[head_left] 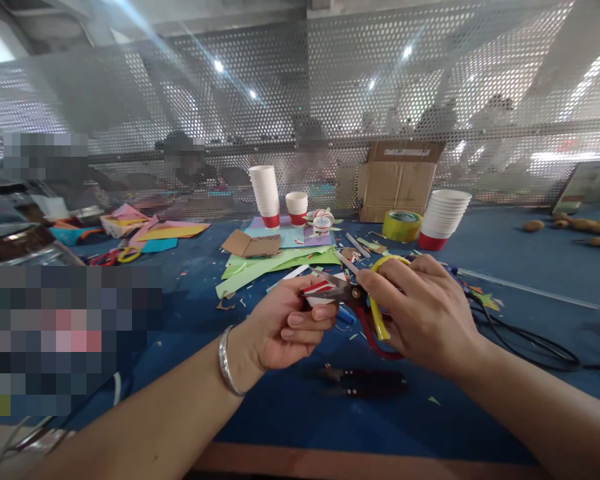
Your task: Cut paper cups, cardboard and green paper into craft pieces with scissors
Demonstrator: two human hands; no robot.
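Observation:
My left hand (295,323) pinches a small red-and-white piece of paper (320,295) between thumb and fingers. Wrapped around the red and yellow handles of a pair of scissors (356,293) is my right hand (425,307). The scissor blades point left and lie against the paper piece; whether they are cutting through it I cannot tell. On the table just below both hands lie black thread snips (375,383). A blue pen-like object (347,315) shows partly behind the scissors.
Stacked paper cups (264,193) stand at the back, with another cup stack (446,217) at the right beside yellow tape (403,227). Green paper strips (280,261), cardboard (253,245) and scraps lie ahead. A black cable (530,343) curls at the right. A cardboard box (399,180) stands behind.

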